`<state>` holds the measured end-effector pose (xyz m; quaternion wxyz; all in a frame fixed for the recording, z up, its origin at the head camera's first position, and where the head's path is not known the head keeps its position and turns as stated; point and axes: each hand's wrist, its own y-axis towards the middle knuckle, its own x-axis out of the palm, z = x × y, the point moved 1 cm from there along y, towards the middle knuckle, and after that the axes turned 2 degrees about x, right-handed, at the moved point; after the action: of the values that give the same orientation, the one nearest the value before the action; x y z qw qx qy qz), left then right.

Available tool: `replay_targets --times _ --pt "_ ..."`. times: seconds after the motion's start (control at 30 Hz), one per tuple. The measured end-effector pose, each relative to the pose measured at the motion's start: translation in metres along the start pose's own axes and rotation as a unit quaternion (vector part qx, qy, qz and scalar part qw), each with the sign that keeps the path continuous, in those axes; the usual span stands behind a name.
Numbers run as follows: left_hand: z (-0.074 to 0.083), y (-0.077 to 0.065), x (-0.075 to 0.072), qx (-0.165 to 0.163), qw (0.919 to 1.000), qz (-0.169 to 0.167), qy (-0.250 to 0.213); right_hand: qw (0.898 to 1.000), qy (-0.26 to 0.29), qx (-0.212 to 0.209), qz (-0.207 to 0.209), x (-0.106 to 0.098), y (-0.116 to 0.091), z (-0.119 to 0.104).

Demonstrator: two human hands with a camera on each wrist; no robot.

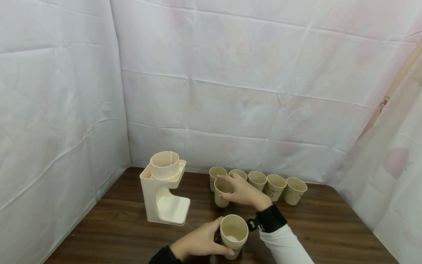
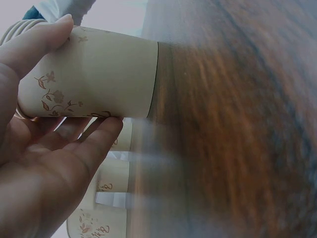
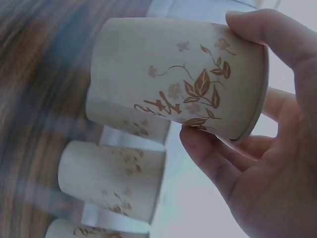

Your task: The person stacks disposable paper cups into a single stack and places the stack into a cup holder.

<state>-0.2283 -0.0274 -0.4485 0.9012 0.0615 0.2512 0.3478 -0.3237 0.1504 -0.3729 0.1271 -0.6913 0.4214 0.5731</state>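
Note:
My left hand (image 1: 207, 237) grips a short stack of nested paper cups (image 1: 234, 234) near the front of the table. In the left wrist view the stack's outer cup (image 2: 99, 74) shows a brown floral print, with thumb and fingers on opposite sides. Farther back, my right hand (image 1: 242, 190) holds one paper cup (image 1: 222, 196) by its rim, upright in front of the back row. The right wrist view shows this cup (image 3: 183, 74) between thumb and fingers, its leaf print facing the camera. Whether its base touches the table is unclear.
Several paper cups stand upright in a row at the back, among them a left-end cup (image 1: 213, 181) and a right-end cup (image 1: 294, 194). To the left is a cream dispenser-like stand (image 1: 150, 198) with a round cylinder (image 1: 165, 170) on top. White cloth (image 1: 211, 91) hangs behind the brown wooden table (image 1: 118, 220).

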Motion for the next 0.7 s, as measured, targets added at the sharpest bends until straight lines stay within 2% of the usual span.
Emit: replay_targets --times 0.27,0.5,0.7 --pt "0.001 -0.001 -0.001 -0.006 0.9999 -0.004 -0.008 0.998 0.044 0.004 0.054 -0.024 -0.021 -0.008" --pt "0.0 -0.001 0.0 -0.002 0.9999 -0.008 -0.014 0.995 0.033 -0.018 0.097 -0.042 -0.038 -0.018" --pt "-0.002 -0.001 -0.001 -0.004 1.0 -0.002 -0.009 0.994 0.025 -0.025 0.103 -0.057 -0.05 -0.026"
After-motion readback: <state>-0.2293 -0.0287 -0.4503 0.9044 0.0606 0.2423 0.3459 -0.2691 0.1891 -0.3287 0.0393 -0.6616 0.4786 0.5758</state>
